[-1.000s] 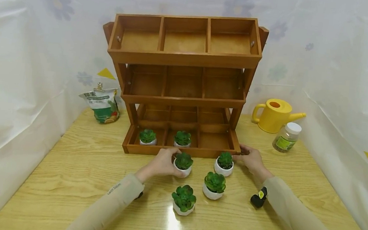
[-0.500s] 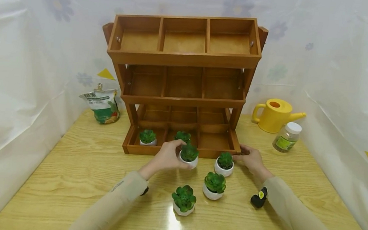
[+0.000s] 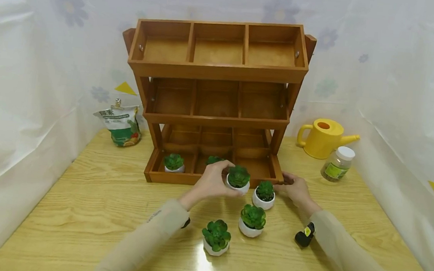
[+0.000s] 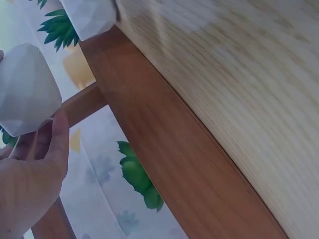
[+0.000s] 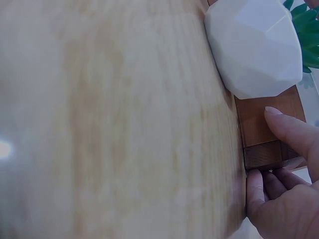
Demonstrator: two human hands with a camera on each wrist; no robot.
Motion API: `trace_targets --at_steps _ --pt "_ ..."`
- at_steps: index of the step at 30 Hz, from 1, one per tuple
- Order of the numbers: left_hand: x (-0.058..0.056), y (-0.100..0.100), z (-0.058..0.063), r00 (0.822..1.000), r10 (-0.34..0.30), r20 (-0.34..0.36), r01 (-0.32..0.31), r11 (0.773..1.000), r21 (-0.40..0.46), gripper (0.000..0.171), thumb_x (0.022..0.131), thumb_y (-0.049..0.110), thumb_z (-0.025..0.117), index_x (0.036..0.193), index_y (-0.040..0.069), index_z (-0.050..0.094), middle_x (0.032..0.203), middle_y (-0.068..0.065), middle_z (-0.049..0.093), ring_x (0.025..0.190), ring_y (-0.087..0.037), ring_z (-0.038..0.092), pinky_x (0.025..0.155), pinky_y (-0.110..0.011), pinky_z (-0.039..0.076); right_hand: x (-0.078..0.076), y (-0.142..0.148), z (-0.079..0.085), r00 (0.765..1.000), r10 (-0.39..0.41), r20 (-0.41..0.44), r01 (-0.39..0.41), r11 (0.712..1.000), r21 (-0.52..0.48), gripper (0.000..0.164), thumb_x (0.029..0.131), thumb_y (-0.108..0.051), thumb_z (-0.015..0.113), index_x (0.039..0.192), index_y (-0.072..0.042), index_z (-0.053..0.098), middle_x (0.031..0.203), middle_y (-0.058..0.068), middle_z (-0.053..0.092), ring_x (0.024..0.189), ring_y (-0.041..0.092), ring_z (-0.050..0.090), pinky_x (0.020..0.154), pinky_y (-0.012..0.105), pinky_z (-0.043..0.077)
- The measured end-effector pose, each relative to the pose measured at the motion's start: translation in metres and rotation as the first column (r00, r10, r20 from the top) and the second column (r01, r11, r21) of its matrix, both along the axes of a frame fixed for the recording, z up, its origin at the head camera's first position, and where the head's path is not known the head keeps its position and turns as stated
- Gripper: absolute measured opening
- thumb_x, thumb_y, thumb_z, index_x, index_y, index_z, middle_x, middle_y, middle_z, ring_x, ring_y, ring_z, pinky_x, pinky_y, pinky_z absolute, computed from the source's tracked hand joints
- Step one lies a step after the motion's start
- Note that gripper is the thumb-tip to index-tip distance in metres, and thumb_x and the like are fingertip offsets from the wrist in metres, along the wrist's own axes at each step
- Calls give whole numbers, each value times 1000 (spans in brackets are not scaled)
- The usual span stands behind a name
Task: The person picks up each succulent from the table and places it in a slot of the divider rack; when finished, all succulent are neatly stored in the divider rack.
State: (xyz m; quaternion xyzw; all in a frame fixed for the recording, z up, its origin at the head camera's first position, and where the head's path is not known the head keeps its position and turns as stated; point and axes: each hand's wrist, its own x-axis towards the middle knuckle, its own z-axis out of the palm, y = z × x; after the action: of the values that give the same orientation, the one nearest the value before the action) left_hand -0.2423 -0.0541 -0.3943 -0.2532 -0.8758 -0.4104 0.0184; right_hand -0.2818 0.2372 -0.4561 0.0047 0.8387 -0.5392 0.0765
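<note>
My left hand (image 3: 214, 181) holds a small potted succulent (image 3: 238, 178) just in front of the lowest tier's right compartment, raised off the table. Its white faceted pot (image 4: 27, 89) shows between the fingers in the left wrist view. With my right hand (image 3: 296, 191) I grip the front right corner of the wooden shelf (image 3: 222, 72), thumb on the front board and fingers round the side. Two succulents stand in the bottom tier: one in the left compartment (image 3: 174, 162), another, partly hidden by my left hand, in the middle compartment (image 3: 215, 160).
Three more potted succulents stand on the table: one by the right hand (image 3: 264, 195), a broad-leaved one (image 3: 252, 220) and the nearest one (image 3: 216, 238). A yellow watering can (image 3: 321, 138) and a lidded jar (image 3: 337, 164) are at right, a clipped bag (image 3: 121, 125) at left.
The left hand has lifted the potted succulent and carried it rightward, from before the middle compartment to before the right one. My right hand has stayed at the shelf's corner.
</note>
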Motion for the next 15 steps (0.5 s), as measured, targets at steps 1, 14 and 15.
trace_targets --at_steps 1,14,15 --pt "0 1 0 1000 -3 0 3 1000 4 60 68 35 86 117 11 60 104 -1 65 89 -16 61 76 -27 51 0 0 0 1000 -3 1 3 1000 -4 70 87 -7 69 147 1 34 145 26 41 132 39 42 105 48 40" --pt "-10 12 0 998 52 38 -55 995 80 57 69 35 86 115 13 60 100 1 64 82 -11 57 69 -25 50 -3 0 -4 1000 -7 7 7 1000 5 72 86 -9 70 147 3 33 146 27 39 134 41 39 107 50 37" --pt "-11 13 0 998 54 40 -57 995 82 57 69 35 85 115 13 60 100 2 63 81 -11 57 68 -25 50 -2 1 -3 1000 -7 7 7 1000 6 72 86 -9 69 147 3 32 146 27 39 134 41 39 107 50 37"
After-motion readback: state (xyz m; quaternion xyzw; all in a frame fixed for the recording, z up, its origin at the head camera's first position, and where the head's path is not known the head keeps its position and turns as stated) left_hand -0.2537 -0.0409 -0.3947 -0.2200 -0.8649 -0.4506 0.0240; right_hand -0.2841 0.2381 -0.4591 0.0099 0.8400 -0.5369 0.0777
